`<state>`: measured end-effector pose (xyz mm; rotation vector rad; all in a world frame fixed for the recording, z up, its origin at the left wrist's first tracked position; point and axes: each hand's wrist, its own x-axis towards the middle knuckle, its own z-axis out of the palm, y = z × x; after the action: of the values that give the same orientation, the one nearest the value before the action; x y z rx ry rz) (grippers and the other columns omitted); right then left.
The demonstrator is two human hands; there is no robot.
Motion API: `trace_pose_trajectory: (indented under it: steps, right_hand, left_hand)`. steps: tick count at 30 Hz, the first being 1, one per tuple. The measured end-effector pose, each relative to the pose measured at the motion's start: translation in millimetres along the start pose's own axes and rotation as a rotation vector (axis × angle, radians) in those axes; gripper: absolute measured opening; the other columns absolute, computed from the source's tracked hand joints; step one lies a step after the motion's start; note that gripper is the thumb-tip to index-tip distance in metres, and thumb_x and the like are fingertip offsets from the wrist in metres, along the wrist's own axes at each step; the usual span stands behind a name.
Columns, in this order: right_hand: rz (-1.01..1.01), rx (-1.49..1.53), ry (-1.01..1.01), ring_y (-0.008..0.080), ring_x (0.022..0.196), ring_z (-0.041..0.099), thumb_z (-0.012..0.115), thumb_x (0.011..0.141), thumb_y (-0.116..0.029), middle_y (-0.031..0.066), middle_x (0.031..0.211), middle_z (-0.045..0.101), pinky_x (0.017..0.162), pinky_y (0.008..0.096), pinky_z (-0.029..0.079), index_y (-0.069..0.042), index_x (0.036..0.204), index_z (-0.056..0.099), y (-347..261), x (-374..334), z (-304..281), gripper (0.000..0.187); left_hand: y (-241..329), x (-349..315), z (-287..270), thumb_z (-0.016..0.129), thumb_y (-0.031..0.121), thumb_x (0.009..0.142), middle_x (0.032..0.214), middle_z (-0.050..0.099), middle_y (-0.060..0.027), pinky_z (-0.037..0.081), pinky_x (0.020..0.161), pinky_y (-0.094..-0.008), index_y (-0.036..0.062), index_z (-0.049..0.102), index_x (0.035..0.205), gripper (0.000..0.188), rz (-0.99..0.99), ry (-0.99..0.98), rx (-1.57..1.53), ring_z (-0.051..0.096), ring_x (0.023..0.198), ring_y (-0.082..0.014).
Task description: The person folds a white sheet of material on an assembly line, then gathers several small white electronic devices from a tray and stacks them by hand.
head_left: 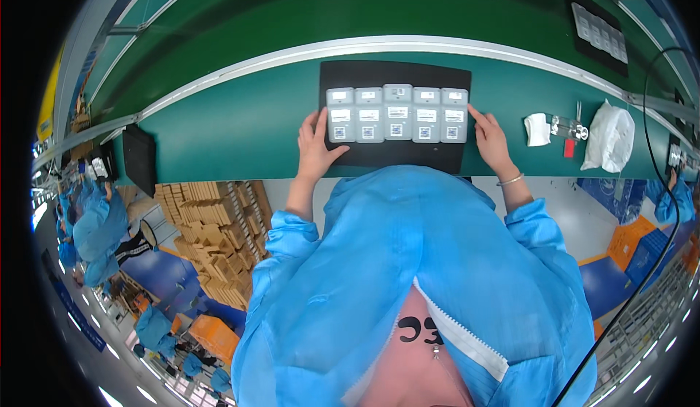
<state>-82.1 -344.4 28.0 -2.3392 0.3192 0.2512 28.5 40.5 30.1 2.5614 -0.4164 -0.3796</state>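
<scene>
In the head view, the row of five pale labelled cases (396,115) lies on a black mat (394,74) at the upper centre, where uneven pressure from the two sides could skew the row, its middle case already sitting slightly higher. The left hand (313,148) is spread wide at the row's left end, thumb over the mat; the right hand (491,141) is loosely extended at the right end, neither visibly gripping anything.

A blue, white-zipped jacket (357,254) tops a pink shirt (415,367).
</scene>
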Motion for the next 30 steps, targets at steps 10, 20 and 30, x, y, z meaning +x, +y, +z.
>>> trace_pose_trajectory:
  steps: [10,20,30]
  right_hand:
    - [-0.457,-0.392,0.024,0.0462,0.135,0.022,0.064,0.085,-0.026,0.0242,0.149,0.017,0.108,0.0466,0.032,-0.016,0.144,0.032,-24,-2,16,0.068]
    - [-0.511,-0.259,0.133,0.0472,0.135,0.021,0.069,0.08,-0.028,0.0246,0.149,0.017,0.108,0.0475,0.03,-0.012,0.143,0.032,-63,9,48,0.075]
    - [-0.42,0.048,0.174,0.0457,0.135,0.025,0.073,0.078,-0.023,0.0263,0.15,0.011,0.107,0.0446,0.033,-0.01,0.144,0.03,-100,4,80,0.08]
  left_hand:
    - [4,15,3,0.069,0.04,0.079,0.149,0.015,-0.0258,0.015,0.11,-0.0534,0.0193,0.023,0.148,0.085,0.32,-0.082,0.359,0.014,0.138,-0.0424]
    - [48,13,30,0.072,0.036,0.078,0.149,0.011,-0.0269,0.009,0.109,-0.0597,0.0158,0.024,0.147,0.086,0.314,-0.028,0.126,0.008,0.14,-0.0424]
    - [59,19,38,0.08,0.024,0.068,0.149,0.011,-0.0278,0.018,0.109,-0.0564,0.0158,0.026,0.146,0.095,0.31,0.015,-0.03,0.018,0.139,-0.0408]
